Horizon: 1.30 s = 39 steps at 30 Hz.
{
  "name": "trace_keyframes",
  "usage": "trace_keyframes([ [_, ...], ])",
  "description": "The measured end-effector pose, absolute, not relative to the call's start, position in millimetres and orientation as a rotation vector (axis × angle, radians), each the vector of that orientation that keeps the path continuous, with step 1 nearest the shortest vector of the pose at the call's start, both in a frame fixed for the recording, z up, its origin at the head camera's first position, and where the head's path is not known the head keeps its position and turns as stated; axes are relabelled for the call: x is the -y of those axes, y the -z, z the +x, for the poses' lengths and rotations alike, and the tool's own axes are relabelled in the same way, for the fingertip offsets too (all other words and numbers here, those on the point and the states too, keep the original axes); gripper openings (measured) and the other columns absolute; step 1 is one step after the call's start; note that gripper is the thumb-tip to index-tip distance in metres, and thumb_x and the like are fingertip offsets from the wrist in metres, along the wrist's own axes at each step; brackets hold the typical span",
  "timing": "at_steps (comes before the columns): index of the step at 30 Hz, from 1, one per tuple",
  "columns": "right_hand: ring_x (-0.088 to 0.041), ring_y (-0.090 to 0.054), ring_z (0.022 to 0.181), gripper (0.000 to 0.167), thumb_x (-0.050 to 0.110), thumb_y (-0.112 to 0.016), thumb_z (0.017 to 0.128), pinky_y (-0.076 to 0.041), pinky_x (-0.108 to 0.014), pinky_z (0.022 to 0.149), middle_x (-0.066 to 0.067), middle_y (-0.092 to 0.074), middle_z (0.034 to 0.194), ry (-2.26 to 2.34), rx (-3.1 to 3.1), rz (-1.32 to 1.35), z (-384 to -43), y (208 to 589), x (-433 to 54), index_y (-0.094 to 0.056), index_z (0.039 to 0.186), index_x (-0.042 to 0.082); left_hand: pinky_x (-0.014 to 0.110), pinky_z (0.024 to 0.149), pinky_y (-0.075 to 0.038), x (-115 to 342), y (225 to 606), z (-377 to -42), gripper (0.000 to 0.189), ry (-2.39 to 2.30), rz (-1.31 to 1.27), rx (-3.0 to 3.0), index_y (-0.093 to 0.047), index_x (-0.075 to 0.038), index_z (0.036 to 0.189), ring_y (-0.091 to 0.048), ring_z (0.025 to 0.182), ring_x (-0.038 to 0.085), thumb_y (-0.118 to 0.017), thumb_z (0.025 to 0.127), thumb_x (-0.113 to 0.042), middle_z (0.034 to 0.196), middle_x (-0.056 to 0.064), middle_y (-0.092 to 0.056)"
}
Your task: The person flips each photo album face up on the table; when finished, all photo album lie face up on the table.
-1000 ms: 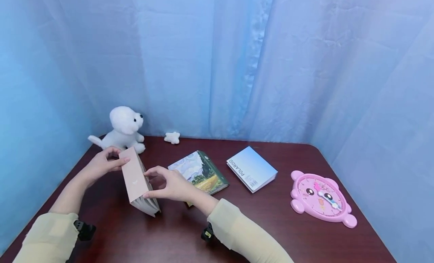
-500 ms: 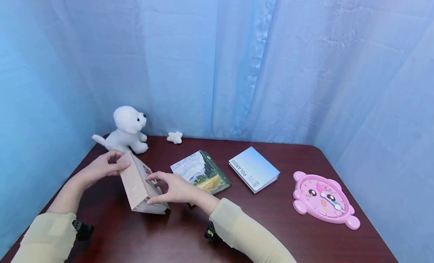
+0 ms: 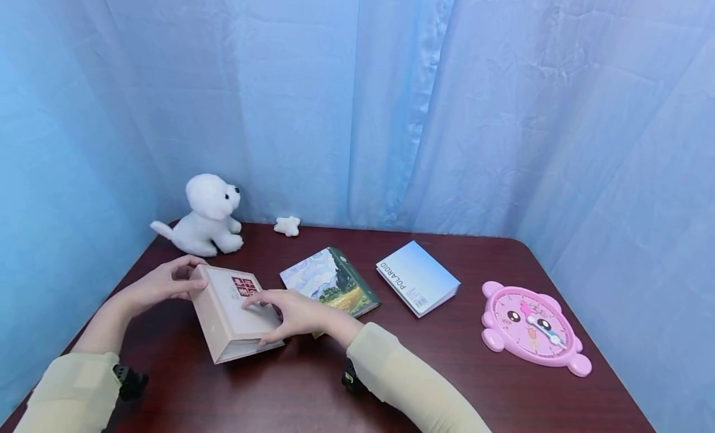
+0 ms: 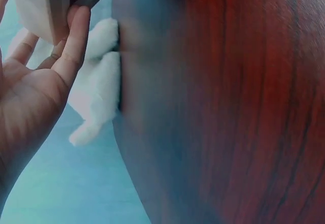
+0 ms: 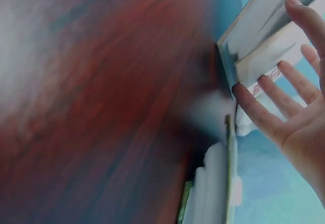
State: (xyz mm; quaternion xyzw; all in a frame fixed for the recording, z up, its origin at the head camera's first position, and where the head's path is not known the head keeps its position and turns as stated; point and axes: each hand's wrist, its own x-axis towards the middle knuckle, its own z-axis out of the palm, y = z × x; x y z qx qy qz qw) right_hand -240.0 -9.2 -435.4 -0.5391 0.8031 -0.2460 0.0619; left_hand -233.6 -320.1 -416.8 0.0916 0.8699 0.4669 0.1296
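A thick beige book [image 3: 237, 312] with red labels on its cover lies on the left part of the table, its spine facing left and its page edges toward me. My left hand [image 3: 153, 288] pinches its far left corner, thumb on the spine side and fingers behind the far edge. The left wrist view shows the fingertips against the book's corner [image 4: 35, 10]. My right hand [image 3: 301, 312] is spread over the cover, fingers near the red labels and thumb by the near right corner. Its fingers stand extended and apart in the right wrist view.
A white plush dog [image 3: 209, 213] sits behind the book, with a small white star-shaped plush [image 3: 287, 226] near the back edge. To the right lie a painted-cover book [image 3: 335, 281], a blue-white POLAROID album [image 3: 419, 278] and a pink toy clock [image 3: 533, 327]. Curtains [image 3: 380, 110] surround the table.
The beige book has tipped from standing on edge, spine up, down to the right, so its labelled cover faces up. Both hands have followed it lower; the right hand now lies over the cover.
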Motion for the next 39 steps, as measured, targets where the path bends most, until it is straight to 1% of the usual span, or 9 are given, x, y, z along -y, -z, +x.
trace_keyframes([
  [7,-0.001,-0.046,0.119,0.064,0.032,-0.079,0.076,-0.033,-0.012,0.099,0.005,-0.050,0.136,0.594,-2.438,-1.566,-244,441,5,-0.050,0.132,0.022,0.035,0.077,-0.056,330,435,-232,0.056,-1.374,0.296,-2.433,-0.039,0.000,0.127,-0.059,0.094,0.025,-0.070,0.086,-0.021,0.111,0.022,-0.051],
  [10,0.000,-0.045,0.119,0.066,0.034,-0.079,0.075,-0.033,-0.012,0.099,0.007,-0.050,0.136,0.565,-2.435,-1.556,-246,443,5,-0.049,0.132,0.023,0.033,0.078,-0.056,330,438,-230,0.056,-1.324,0.279,-2.456,-0.042,-0.002,0.125,-0.059,0.093,0.025,-0.072,0.083,-0.024,0.109,0.019,-0.053],
  [15,0.000,-0.047,0.118,0.067,0.034,-0.081,0.074,-0.033,-0.011,0.099,0.006,-0.051,0.135,0.554,-2.431,-1.558,-248,443,3,-0.049,0.132,0.021,0.032,0.079,-0.051,327,437,-229,0.055,-1.219,0.284,-2.574,-0.047,-0.005,0.122,-0.056,0.097,0.025,-0.073,0.082,-0.032,0.112,0.016,-0.056],
  [17,-0.001,-0.047,0.118,0.067,0.035,-0.080,0.074,-0.033,-0.011,0.098,0.006,-0.052,0.135,0.554,-2.433,-1.554,-249,443,2,-0.049,0.133,0.021,0.033,0.080,-0.049,326,436,-231,0.054,-1.185,0.302,-2.606,-0.048,-0.004,0.121,-0.055,0.098,0.025,-0.073,0.082,-0.032,0.112,0.015,-0.056],
  [25,0.001,-0.044,0.122,0.065,0.036,-0.077,0.078,-0.033,-0.012,0.100,0.007,-0.049,0.138,0.592,-2.411,-1.533,-248,441,-1,-0.047,0.135,0.023,0.034,0.081,-0.050,324,427,-236,0.054,-1.068,0.358,-2.671,-0.052,-0.001,0.115,-0.055,0.099,0.027,-0.077,0.078,-0.031,0.107,0.012,-0.058],
  [28,0.001,-0.041,0.125,0.065,0.038,-0.074,0.080,-0.031,-0.012,0.102,0.008,-0.047,0.139,0.606,-2.407,-1.550,-247,437,-3,-0.046,0.137,0.024,0.039,0.082,-0.050,319,419,-236,0.058,-1.048,0.402,-2.742,-0.052,0.002,0.119,-0.056,0.101,0.031,-0.077,0.079,-0.032,0.109,0.016,-0.059],
  [31,0.000,-0.039,0.128,0.064,0.039,-0.073,0.082,-0.030,-0.014,0.104,0.008,-0.047,0.140,0.621,-2.408,-1.559,-244,430,-7,-0.046,0.138,0.024,0.046,0.086,-0.049,308,410,-236,0.060,-1.046,0.469,-2.819,-0.053,0.003,0.123,-0.056,0.106,0.035,-0.075,0.080,-0.032,0.116,0.020,-0.059],
  [34,-0.001,-0.038,0.130,0.064,0.038,-0.072,0.083,-0.030,-0.015,0.106,0.006,-0.046,0.141,0.634,-2.408,-1.574,-241,422,-14,-0.045,0.138,0.022,0.051,0.092,-0.046,291,401,-238,0.058,-1.037,0.552,-2.868,-0.054,0.002,0.123,-0.054,0.111,0.036,-0.075,0.081,-0.032,0.119,0.020,-0.059],
  [39,-0.007,-0.036,0.134,0.063,0.031,-0.072,0.084,-0.032,-0.021,0.108,0.000,-0.043,0.144,0.656,-2.429,-1.548,-240,413,-30,-0.045,0.139,0.019,0.056,0.098,-0.040,260,391,-243,0.055,-1.021,0.688,-2.856,-0.055,0.000,0.123,-0.050,0.118,0.038,-0.074,0.082,-0.031,0.122,0.018,-0.059],
])
